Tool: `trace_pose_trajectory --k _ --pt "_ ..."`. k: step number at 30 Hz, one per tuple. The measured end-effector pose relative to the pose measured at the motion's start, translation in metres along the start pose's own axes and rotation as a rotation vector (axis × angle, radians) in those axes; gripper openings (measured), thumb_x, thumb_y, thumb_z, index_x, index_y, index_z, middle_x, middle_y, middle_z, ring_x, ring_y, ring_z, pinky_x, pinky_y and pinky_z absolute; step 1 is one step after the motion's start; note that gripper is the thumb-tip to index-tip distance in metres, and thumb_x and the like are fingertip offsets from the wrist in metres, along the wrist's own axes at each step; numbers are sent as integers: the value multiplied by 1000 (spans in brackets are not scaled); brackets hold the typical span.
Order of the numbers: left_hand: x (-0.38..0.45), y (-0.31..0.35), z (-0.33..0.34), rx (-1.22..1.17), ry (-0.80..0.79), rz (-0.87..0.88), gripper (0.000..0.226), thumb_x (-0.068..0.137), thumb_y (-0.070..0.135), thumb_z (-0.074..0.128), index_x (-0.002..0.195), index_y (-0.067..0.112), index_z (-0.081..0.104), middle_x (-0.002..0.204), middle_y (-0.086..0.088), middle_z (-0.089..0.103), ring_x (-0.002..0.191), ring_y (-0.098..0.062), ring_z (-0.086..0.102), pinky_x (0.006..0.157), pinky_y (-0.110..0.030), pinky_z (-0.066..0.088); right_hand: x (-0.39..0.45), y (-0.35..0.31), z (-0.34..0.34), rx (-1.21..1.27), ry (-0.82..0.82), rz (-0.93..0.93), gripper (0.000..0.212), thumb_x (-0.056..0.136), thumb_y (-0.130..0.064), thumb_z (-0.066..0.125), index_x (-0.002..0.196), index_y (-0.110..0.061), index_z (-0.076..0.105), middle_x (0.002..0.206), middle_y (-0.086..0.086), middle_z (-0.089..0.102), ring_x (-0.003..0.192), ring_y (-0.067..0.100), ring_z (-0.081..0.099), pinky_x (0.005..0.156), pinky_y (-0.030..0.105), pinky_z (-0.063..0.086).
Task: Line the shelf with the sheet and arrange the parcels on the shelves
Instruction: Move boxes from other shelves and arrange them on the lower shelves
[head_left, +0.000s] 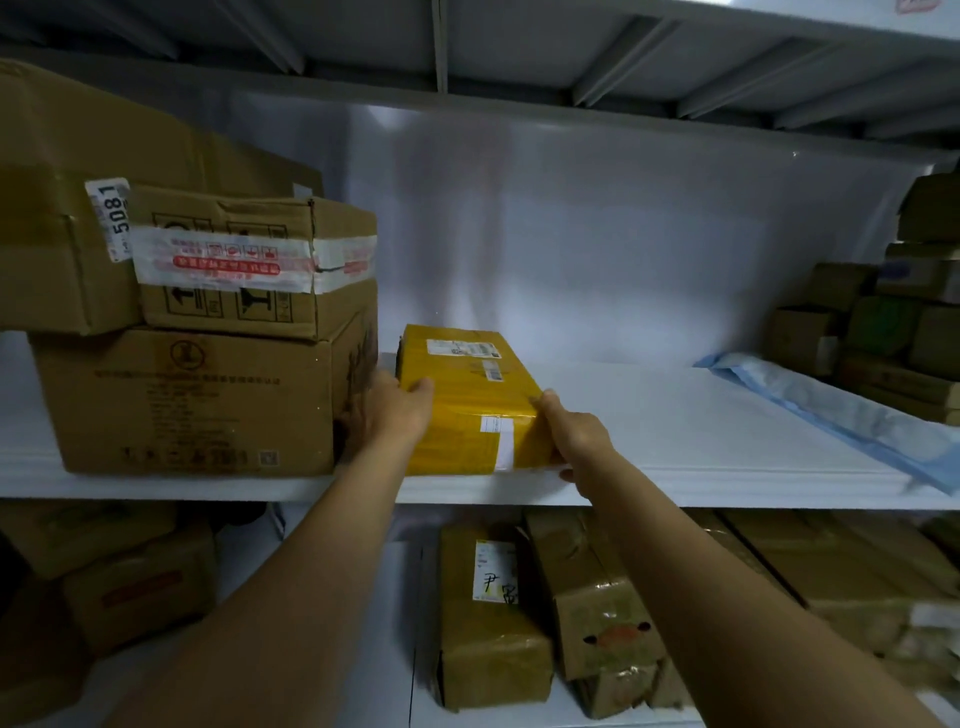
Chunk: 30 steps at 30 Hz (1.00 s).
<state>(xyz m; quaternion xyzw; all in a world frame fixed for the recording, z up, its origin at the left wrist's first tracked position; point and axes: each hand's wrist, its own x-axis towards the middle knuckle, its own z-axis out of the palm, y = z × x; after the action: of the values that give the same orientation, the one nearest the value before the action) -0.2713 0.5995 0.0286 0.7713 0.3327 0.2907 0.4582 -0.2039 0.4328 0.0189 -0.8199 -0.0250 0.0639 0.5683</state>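
Note:
A yellow taped parcel (470, 395) lies on the white sheet (675, 431) that covers the middle shelf, right beside a stack of brown cartons. My left hand (392, 410) grips the parcel's near left corner, thumb on top. My right hand (569, 431) grips its near right corner, thumb on the top edge and fingers down the side. The large bottom carton (192, 400) carries a taped carton (249, 265) and a bigger one (62, 208) labelled 5081.
A blue and white plastic mailer (841, 410) lies at the right of the sheet, with small brown boxes (883, 322) stacked behind it. The lower shelf holds more brown parcels (493, 608) (597, 613) and cartons (130, 587). Another shelf (519, 47) runs overhead.

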Motion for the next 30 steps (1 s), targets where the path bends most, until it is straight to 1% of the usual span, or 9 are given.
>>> trace_pose_trajectory --k 5,9,14,17,20,22,25,28,30 --pt "-32 -6 -4 -182 -44 -2 69 79 68 44 107 7 62 108 -7 64 98 -31 60 85 -43 50 -20 21 -21 144 -12 76 83 74 -75 50 126 -10 49 121 10 58 109 32 56 95 50 46" --pt "-53 -24 -7 -440 -265 -180 84 51 75 60 111 15 62 109 -7 67 98 -30 63 91 -49 51 -42 43 -53 385 -287 215 42 83 -51 58 106 -16 54 98 13 65 87 30 62 78 44 49" --pt "-93 -41 -9 -647 -556 -378 41 80 56 61 108 25 62 102 -14 70 93 -36 65 87 -51 51 -72 75 -70 386 -464 257 49 74 -35 63 119 -19 50 115 15 60 99 33 58 80 41 47" --pt "-119 -57 -10 -642 -614 -388 26 83 38 63 101 18 61 100 -15 67 93 -35 62 89 -50 48 -90 91 -78 401 -478 283 63 62 -38 71 119 -20 52 116 15 61 102 36 58 85 46 48" --pt "-148 -78 -15 -563 -673 -408 43 70 29 71 108 12 59 104 -15 64 94 -34 60 85 -46 48 -103 111 -81 316 -420 331 69 59 -51 78 115 -18 56 111 16 65 103 37 62 95 55 45" --pt "-167 -96 -23 -470 -725 -438 58 58 27 76 112 14 58 110 -15 64 99 -35 60 85 -48 49 -114 128 -78 218 -514 361 88 45 -47 85 121 -13 55 109 16 66 101 36 62 97 53 44" --pt "-195 -131 -34 -328 -786 -472 51 59 24 79 105 21 57 114 -14 62 102 -36 58 88 -54 45 -133 166 -69 56 -701 403 117 18 -38 95 123 -14 53 115 14 64 107 36 58 99 57 39" --pt "-215 -165 -42 -293 -835 -550 42 65 12 75 102 23 58 114 -12 60 100 -33 56 84 -54 45 -142 202 -55 -58 -792 423 122 19 -33 97 130 -18 49 130 12 56 124 37 48 102 65 33" --pt "-227 -187 -46 -270 -870 -599 57 55 11 87 103 23 59 113 -11 61 101 -34 56 87 -59 43 -149 220 -44 -89 -855 469 121 25 -32 98 135 -20 47 134 13 53 126 40 45 101 67 33"
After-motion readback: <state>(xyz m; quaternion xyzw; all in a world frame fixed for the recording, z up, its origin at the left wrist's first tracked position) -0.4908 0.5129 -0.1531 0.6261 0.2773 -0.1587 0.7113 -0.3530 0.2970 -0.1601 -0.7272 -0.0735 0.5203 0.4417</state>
